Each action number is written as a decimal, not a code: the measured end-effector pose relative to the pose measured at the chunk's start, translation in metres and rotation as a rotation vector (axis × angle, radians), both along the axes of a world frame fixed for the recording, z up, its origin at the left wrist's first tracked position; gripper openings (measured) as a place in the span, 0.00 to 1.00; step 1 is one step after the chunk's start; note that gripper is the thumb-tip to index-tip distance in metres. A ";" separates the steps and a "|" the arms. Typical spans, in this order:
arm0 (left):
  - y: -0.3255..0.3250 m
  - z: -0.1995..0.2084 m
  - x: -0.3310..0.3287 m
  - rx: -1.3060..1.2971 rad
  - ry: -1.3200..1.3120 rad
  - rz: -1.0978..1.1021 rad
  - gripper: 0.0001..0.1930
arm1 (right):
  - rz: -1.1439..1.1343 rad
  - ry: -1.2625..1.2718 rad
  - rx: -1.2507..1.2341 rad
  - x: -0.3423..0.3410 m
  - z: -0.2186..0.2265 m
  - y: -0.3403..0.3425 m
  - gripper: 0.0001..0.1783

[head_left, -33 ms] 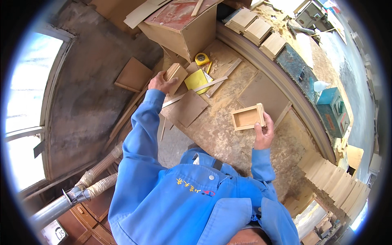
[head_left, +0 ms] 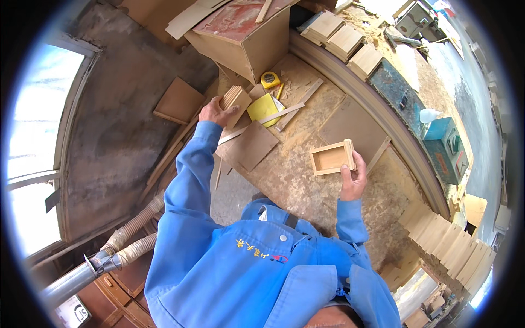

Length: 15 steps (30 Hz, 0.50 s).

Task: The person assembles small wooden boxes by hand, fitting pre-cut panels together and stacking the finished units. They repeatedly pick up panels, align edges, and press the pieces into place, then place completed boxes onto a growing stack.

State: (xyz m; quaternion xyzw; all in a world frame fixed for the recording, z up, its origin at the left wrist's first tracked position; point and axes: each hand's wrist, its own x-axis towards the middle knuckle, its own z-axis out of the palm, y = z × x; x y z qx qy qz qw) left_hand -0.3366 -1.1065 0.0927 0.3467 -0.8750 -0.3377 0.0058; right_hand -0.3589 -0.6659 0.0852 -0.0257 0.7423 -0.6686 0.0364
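At the far left end of the workbench, my left hand (head_left: 217, 113) is closed on a stack of small wooden boards (head_left: 237, 100). Whether the stack rests on the bench or is lifted, I cannot tell. On the right, my right hand (head_left: 355, 177) grips a small shallow wooden box (head_left: 332, 158) by its right end, thumb on the near side. The box's open face is toward me and nothing shows inside. Beside the stack lie a yellow pad (head_left: 264, 108), thin wooden strips (head_left: 299, 104) and a flat brown board (head_left: 251, 145).
A yellow tape measure (head_left: 269, 80) sits before a large wooden box (head_left: 246, 46) at the back. A long raised rail (head_left: 377, 109) curves along the bench's right. Beyond it stand stacked boards (head_left: 345, 42) and a teal machine box (head_left: 445, 147). More boards (head_left: 443, 240) stand at lower right.
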 end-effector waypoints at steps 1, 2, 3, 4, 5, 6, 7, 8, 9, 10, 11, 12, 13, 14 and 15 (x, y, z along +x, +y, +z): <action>0.004 0.001 0.001 -0.070 0.010 -0.009 0.43 | -0.004 0.025 0.013 0.000 -0.001 0.000 0.29; 0.012 0.001 0.002 -0.115 0.037 0.031 0.42 | -0.008 0.029 0.007 0.000 -0.003 0.000 0.29; 0.021 0.000 0.001 -0.156 0.061 0.015 0.42 | -0.014 0.029 0.002 0.000 -0.004 0.001 0.29; 0.030 -0.002 0.001 -0.191 0.068 0.010 0.41 | -0.016 0.016 -0.009 0.001 -0.005 0.001 0.29; 0.038 -0.004 0.001 -0.194 0.079 -0.024 0.41 | -0.016 0.005 -0.020 0.001 -0.006 0.001 0.29; 0.046 -0.007 -0.001 -0.207 0.092 -0.037 0.42 | -0.019 -0.013 -0.054 0.000 -0.006 0.001 0.30; 0.049 -0.010 -0.003 -0.178 0.100 -0.037 0.42 | -0.018 -0.001 -0.031 0.000 -0.007 0.002 0.30; 0.051 -0.014 -0.005 -0.145 0.096 -0.035 0.43 | -0.017 0.000 -0.032 0.000 -0.007 0.002 0.30; 0.049 -0.018 -0.007 -0.066 0.093 -0.029 0.44 | -0.012 -0.008 -0.055 0.000 -0.007 0.002 0.30; 0.043 -0.021 -0.009 0.012 0.090 -0.022 0.44 | -0.015 -0.002 -0.036 0.000 -0.007 0.002 0.30; 0.036 -0.025 -0.011 0.084 0.109 -0.019 0.45 | -0.016 -0.007 -0.041 0.000 -0.006 0.002 0.30; 0.025 -0.029 -0.013 0.183 0.138 -0.052 0.45 | -0.012 -0.024 -0.072 0.000 -0.006 0.001 0.30; 0.015 -0.034 -0.018 0.366 0.157 -0.057 0.42 | -0.019 -0.011 -0.049 -0.001 -0.006 0.001 0.30; 0.005 -0.038 -0.022 0.553 0.166 -0.045 0.39 | -0.018 -0.012 -0.052 -0.001 -0.006 0.001 0.30; -0.005 -0.042 -0.024 0.634 0.129 -0.053 0.38 | -0.009 -0.021 -0.083 -0.001 -0.006 0.002 0.30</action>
